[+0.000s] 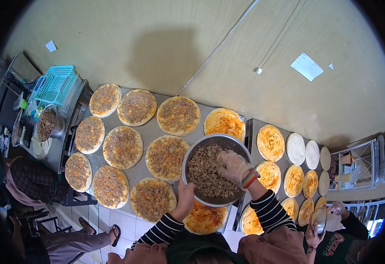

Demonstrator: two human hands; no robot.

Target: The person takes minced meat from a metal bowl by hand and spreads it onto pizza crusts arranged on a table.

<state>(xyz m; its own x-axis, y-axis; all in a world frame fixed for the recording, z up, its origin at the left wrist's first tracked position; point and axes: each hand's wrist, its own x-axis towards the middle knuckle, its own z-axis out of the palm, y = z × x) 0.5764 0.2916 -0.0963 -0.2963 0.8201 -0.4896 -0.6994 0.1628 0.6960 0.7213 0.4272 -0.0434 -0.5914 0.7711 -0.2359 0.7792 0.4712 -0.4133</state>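
Note:
A metal bowl (199, 143) of crumbly brown minced meat (208, 176) is tilted a little above the table. My left hand (185, 198) grips its lower left rim. My right hand (233, 166), in a clear plastic glove with a rainbow band at the wrist, is in the bowl on the meat; its fingertips are partly hidden and its fingers are curled. Left of the bowl lie several dough rounds topped with meat, the nearest one (167, 157) beside the rim. Sauced rounds without meat lie behind the bowl (224, 123) and in front of it (205, 218).
On a second table (256, 156) at the right are sauced rounds and plain ones (296, 148). A co-worker (337, 237) holds a small bowl (319, 219) there. At the left are a turquoise basket (56, 83), another meat pot (57, 123) and a person (34, 180).

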